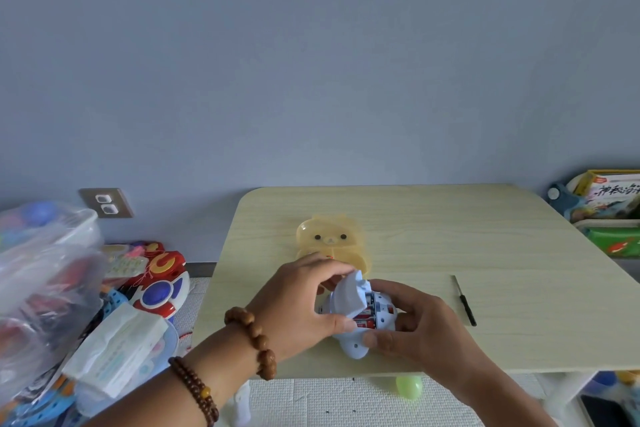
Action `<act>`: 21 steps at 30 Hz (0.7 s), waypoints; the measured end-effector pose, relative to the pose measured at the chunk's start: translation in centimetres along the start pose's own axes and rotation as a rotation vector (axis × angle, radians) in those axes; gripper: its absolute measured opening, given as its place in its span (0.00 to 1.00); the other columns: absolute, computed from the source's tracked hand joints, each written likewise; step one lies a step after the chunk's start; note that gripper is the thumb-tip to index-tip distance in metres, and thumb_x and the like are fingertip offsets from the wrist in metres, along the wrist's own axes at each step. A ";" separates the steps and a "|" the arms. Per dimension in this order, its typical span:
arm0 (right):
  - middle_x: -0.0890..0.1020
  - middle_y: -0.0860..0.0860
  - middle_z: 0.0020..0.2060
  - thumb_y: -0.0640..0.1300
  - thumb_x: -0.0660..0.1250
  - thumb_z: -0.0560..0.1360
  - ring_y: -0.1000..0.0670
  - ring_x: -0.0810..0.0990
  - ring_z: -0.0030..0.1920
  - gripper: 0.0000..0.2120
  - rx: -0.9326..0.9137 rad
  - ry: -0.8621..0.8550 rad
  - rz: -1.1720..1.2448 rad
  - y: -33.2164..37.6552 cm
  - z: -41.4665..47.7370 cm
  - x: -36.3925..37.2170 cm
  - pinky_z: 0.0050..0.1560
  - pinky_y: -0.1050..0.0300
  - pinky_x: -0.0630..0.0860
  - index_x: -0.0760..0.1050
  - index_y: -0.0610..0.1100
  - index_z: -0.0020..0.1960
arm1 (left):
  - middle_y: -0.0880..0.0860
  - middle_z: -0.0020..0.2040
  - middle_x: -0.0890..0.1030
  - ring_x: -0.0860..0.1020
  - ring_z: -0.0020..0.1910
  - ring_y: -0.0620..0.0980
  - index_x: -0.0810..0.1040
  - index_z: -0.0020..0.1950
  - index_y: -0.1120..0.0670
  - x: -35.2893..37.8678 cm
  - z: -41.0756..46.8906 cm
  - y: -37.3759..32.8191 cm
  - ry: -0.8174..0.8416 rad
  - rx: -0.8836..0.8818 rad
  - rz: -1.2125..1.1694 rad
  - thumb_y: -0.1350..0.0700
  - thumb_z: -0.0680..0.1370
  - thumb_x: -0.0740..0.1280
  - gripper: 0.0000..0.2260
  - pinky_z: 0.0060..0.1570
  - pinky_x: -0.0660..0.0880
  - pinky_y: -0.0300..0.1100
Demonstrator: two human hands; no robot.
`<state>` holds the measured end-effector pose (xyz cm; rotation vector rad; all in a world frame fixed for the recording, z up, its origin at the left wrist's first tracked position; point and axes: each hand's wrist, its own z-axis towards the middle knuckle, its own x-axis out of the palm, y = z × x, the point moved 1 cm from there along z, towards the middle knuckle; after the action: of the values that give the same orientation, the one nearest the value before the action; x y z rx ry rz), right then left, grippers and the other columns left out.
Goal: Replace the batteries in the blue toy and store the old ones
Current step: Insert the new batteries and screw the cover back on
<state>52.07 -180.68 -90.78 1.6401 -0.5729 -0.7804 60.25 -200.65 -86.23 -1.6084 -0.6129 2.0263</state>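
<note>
Fingers (341, 324) clasping blue toy (348, 298), between left hand (298, 298) and right hand (426, 329)

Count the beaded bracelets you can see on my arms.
2, both on the left arm. The large-bead bracelet circles the wrist, and the small-bead bracelet sits further up the forearm. The right wrist shows none, though its underside is hidden.

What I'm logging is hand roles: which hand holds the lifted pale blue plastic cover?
The left hand, with the wooden bead bracelets, pinches the pale blue plastic cover; the right hand only grips the blue toy body, red batteries exposed.
</note>
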 end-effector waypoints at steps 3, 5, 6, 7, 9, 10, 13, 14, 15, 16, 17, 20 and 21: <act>0.88 0.45 0.48 0.49 0.86 0.61 0.31 0.83 0.52 0.32 0.012 -0.003 -0.006 0.0 0.0 0.0 0.57 0.31 0.78 0.80 0.61 0.61 | 0.37 0.56 0.78 0.77 0.53 0.34 0.76 0.65 0.43 -0.1 -0.1 0.1 0.022 -0.003 0.015 0.46 0.64 0.80 0.30 0.55 0.75 0.32; 0.88 0.45 0.48 0.48 0.85 0.61 0.32 0.84 0.51 0.31 0.012 0.006 -0.012 0.0 0.0 0.0 0.56 0.31 0.79 0.80 0.61 0.61 | 0.37 0.57 0.77 0.76 0.54 0.35 0.77 0.65 0.43 0.0 -0.1 0.2 0.035 -0.003 0.025 0.46 0.64 0.80 0.30 0.55 0.76 0.34; 0.88 0.45 0.48 0.48 0.85 0.62 0.32 0.84 0.51 0.31 0.010 0.014 -0.013 0.0 0.0 0.1 0.56 0.30 0.78 0.80 0.60 0.61 | 0.37 0.58 0.77 0.76 0.54 0.35 0.77 0.65 0.43 0.0 0.0 0.2 0.044 -0.003 0.038 0.46 0.63 0.80 0.31 0.56 0.76 0.35; 0.88 0.45 0.48 0.48 0.85 0.62 0.31 0.84 0.51 0.30 0.008 0.021 -0.015 0.1 0.0 0.1 0.56 0.30 0.78 0.80 0.60 0.61 | 0.37 0.58 0.77 0.76 0.54 0.35 0.77 0.65 0.43 0.1 0.0 0.1 0.053 -0.006 0.054 0.46 0.63 0.80 0.31 0.56 0.76 0.35; 0.88 0.44 0.48 0.47 0.85 0.63 0.30 0.83 0.51 0.30 0.005 0.032 -0.003 0.1 0.0 0.1 0.56 0.29 0.78 0.80 0.60 0.61 | 0.37 0.56 0.76 0.76 0.53 0.36 0.77 0.65 0.43 0.3 0.3 0.1 0.066 -0.020 0.088 0.46 0.62 0.80 0.32 0.56 0.76 0.37; 0.88 0.44 0.48 0.47 0.85 0.63 0.30 0.83 0.51 0.30 0.004 0.039 0.002 0.1 0.0 0.1 0.56 0.28 0.77 0.80 0.59 0.62 | 0.37 0.55 0.76 0.76 0.52 0.37 0.77 0.65 0.42 0.4 0.4 0.2 0.070 -0.027 0.108 0.46 0.61 0.81 0.32 0.55 0.76 0.38; 0.88 0.43 0.49 0.46 0.85 0.62 0.28 0.81 0.51 0.31 0.011 0.042 0.002 0.1 0.0 0.2 0.55 0.27 0.77 0.79 0.60 0.62 | 0.37 0.51 0.74 0.76 0.52 0.40 0.77 0.65 0.41 0.8 0.8 -0.1 0.107 -0.054 0.167 0.46 0.60 0.81 0.34 0.54 0.77 0.40; 0.88 0.44 0.49 0.45 0.85 0.63 0.28 0.81 0.51 0.31 0.015 0.044 0.006 0.1 0.0 0.2 0.55 0.27 0.77 0.80 0.60 0.62 | 0.37 0.51 0.72 0.76 0.52 0.41 0.77 0.65 0.41 0.9 1.0 -0.2 0.122 -0.059 0.188 0.46 0.61 0.82 0.34 0.55 0.77 0.41; 0.88 0.44 0.49 0.44 0.84 0.63 0.28 0.82 0.50 0.30 0.016 0.050 0.008 0.2 -0.1 0.2 0.55 0.29 0.77 0.80 0.59 0.62 | 0.37 0.51 0.71 0.75 0.53 0.42 0.76 0.66 0.42 1.0 1.1 -0.3 0.135 -0.063 0.210 0.46 0.61 0.82 0.34 0.55 0.77 0.42; 0.87 0.45 0.50 0.44 0.84 0.64 0.29 0.82 0.49 0.29 0.013 0.059 0.012 0.4 -0.2 0.1 0.55 0.30 0.77 0.80 0.59 0.62 | 0.38 0.51 0.71 0.75 0.53 0.42 0.76 0.66 0.42 1.0 1.3 -0.4 0.144 -0.065 0.229 0.47 0.61 0.82 0.34 0.55 0.77 0.42; 0.87 0.44 0.50 0.45 0.83 0.66 0.31 0.84 0.48 0.27 0.014 0.070 0.032 0.6 -0.4 0.0 0.55 0.32 0.78 0.80 0.58 0.62 | 0.39 0.51 0.71 0.75 0.53 0.43 0.76 0.66 0.42 1.1 1.4 -0.5 0.151 -0.066 0.241 0.47 0.61 0.82 0.34 0.55 0.77 0.43; 0.85 0.37 0.50 0.50 0.75 0.75 0.43 0.86 0.44 0.15 0.046 0.092 0.149 1.6 -0.7 -0.2 0.52 0.41 0.82 0.82 0.54 0.61 | 0.39 0.50 0.71 0.76 0.52 0.44 0.77 0.65 0.42 1.1 1.5 -0.8 0.166 -0.079 0.258 0.48 0.61 0.82 0.34 0.54 0.77 0.43; 0.85 0.36 0.49 0.50 0.72 0.77 0.44 0.86 0.43 0.12 0.060 0.084 0.161 1.8 -0.7 -0.2 0.50 0.44 0.83 0.83 0.53 0.61 | 0.39 0.50 0.71 0.76 0.52 0.44 0.77 0.65 0.42 1.1 1.5 -0.9 0.169 -0.083 0.260 0.48 0.61 0.82 0.34 0.54 0.78 0.43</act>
<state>52.60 -180.44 -88.95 1.6509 -0.6646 -0.5788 58.66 -199.38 -86.20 -1.9734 -0.4496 2.0364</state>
